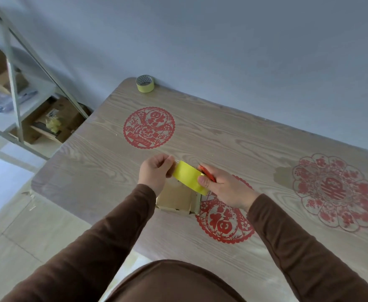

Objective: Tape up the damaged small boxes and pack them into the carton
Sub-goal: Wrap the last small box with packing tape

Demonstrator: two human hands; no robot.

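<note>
Two hands stretch yellow tape point(188, 176) above the small box point(175, 198): left hand point(155, 172) pinching one end, right hand point(221, 188) gripping the other; slack could wrinkle it.

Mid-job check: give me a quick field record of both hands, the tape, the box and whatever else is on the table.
left hand: pinches one end of tape strip
right hand: holds the strip's other end, plus a red tool, type unclear
tape strip: yellow, stretched above small box
small box: on table, beneath the hands
tape roll: far left corner, untouched
carton: not seen on table
</note>
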